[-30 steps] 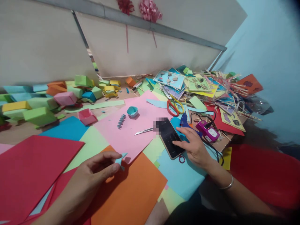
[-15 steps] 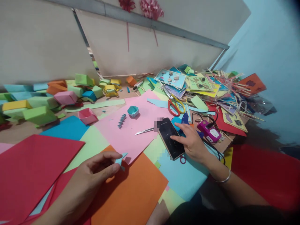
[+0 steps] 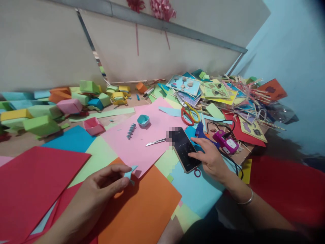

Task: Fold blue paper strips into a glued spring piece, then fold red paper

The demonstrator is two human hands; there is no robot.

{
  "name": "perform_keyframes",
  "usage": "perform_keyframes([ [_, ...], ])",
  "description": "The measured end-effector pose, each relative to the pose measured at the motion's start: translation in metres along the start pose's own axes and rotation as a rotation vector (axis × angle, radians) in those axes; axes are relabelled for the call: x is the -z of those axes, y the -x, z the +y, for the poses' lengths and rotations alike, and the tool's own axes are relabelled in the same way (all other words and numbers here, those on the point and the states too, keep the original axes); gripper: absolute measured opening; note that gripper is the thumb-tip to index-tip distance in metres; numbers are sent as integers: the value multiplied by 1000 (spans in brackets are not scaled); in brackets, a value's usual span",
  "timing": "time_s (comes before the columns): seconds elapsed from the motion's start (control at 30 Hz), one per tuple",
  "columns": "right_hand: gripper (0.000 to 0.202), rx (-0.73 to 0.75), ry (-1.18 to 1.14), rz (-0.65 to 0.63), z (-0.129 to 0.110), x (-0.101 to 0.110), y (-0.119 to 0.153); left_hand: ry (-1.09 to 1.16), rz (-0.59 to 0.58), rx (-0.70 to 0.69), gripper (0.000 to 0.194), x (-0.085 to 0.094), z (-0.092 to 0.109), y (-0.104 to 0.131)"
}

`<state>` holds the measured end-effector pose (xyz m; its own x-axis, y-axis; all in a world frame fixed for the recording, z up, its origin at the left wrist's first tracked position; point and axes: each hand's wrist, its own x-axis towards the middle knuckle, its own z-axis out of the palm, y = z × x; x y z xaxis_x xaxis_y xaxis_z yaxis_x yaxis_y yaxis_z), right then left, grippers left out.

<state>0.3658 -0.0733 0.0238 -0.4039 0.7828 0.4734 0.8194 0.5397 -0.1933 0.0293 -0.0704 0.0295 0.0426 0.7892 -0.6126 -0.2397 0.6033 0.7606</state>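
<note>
My left hand [image 3: 106,184] pinches a small folded light-blue paper piece [image 3: 129,174] between thumb and fingertips, above an orange sheet [image 3: 142,206]. Over a dark smartphone [image 3: 185,152] hovers my right hand [image 3: 207,157], fingers stretched out, the index fingertip at or just above the lit screen. I cannot tell if it touches. The phone shows a keypad-like display; its upper left end is pixelated. Left of it, on a pink sheet [image 3: 154,117], lie a scissor-like metal blade [image 3: 155,142], a folded zigzag paper strip [image 3: 131,131] and a small teal paper cup [image 3: 143,120].
Folded paper boxes [image 3: 42,125] crowd the back left. Scissors [image 3: 189,113], a blue glue gun [image 3: 200,130] and a purple plug adapter [image 3: 225,141] with a black cord sit at the right. Behind them are piled cards [image 3: 184,84] and sticks. Red sheets [image 3: 38,183] cover the left front.
My right hand has shifted slightly right and down over the phone, and the display now shows a row of dots. My left hand keeps its pinch on the paper piece.
</note>
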Motion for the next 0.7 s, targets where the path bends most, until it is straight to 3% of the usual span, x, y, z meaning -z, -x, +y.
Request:
perform_keyframes([
  [0.23, 47, -108, -32, 111, 7, 13, 6, -15, -22, -31, 38, 0, 0, -2],
  [0.7, 38, -94, 34, 154, 6, 11, 12, -9, -46, -29, 41, 1, -1, -2],
])
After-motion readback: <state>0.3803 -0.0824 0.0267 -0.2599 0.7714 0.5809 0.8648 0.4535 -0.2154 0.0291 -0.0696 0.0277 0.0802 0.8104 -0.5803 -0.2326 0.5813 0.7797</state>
